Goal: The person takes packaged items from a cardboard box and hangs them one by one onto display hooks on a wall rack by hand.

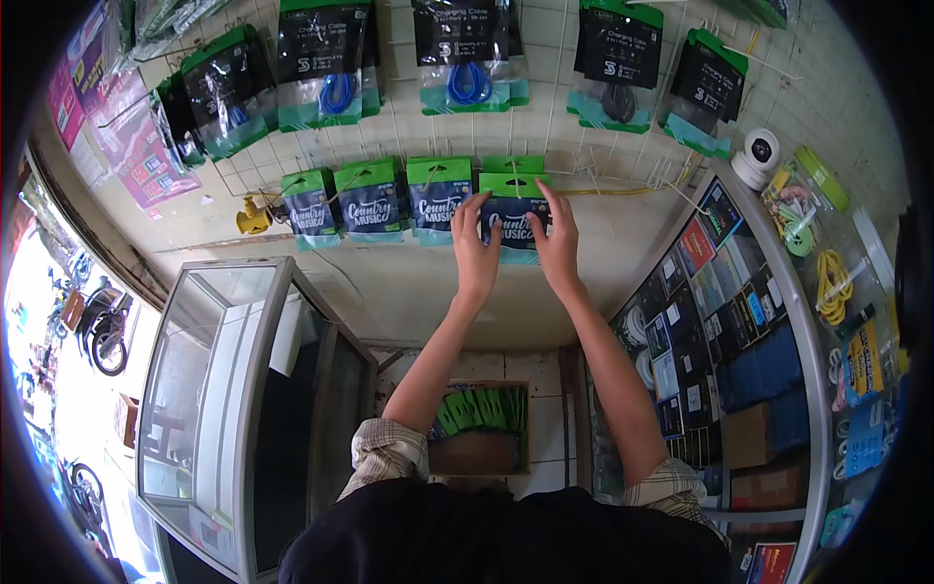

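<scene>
A dark blue pouch (513,207) with a green top strip is between my two hands, upright against the wire wall rack (608,180). My left hand (474,248) grips its left edge, thumb on the front and fingers along the side. My right hand (556,243) has its thumb on the front and fingers at the upper right edge. Another green pouch top (514,163) shows just behind it. To the left hang similar pouches, printed "Country Music", the nearest pouch (440,200) close to my left fingers.
Charging cable packs (467,58) hang in a row above. On the floor below, a cardboard box (527,428) holds several green-topped packets. A glass cabinet (219,389) stands left, and a display case (744,341) with boxes stands right. A white camera (757,156) sits on its corner.
</scene>
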The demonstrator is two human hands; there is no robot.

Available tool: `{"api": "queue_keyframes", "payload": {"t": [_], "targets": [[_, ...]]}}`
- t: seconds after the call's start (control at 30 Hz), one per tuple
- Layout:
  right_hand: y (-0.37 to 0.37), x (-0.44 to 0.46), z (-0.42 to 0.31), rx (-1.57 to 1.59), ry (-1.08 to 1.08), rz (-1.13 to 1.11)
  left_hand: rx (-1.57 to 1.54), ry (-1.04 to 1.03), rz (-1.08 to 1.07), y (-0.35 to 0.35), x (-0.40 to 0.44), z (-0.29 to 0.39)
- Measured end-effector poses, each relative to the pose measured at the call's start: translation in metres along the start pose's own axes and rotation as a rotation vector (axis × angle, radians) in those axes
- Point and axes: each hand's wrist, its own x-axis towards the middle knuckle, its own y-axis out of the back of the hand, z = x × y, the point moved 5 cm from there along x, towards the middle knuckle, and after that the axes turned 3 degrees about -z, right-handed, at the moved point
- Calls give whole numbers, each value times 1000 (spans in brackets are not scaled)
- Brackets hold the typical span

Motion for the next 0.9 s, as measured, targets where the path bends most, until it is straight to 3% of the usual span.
{"api": "queue_keyframes", "payload": {"t": [0.1,0.47,0.53,0.73,0.8,0.9], "targets": [[-11,4,16,-23,-4,-34,184,-100,30,-8,-1,-3],[-15,-30,42,-132,-60,-67,42,-41,-95,-20,-22,-23],[-12,-63,40,-124,-108,-110,2,61,-172,-11,-45,-25],[-11,-235,43,-61,-237,-426,-65,322,-461,-2,-189,-78],[-15,-296,46,-45,-353,-684,-89,397,-540,0,-246,-90],[-5,-350,35,-32,-549,-876,-113,507,-686,5,-319,-98]]}}
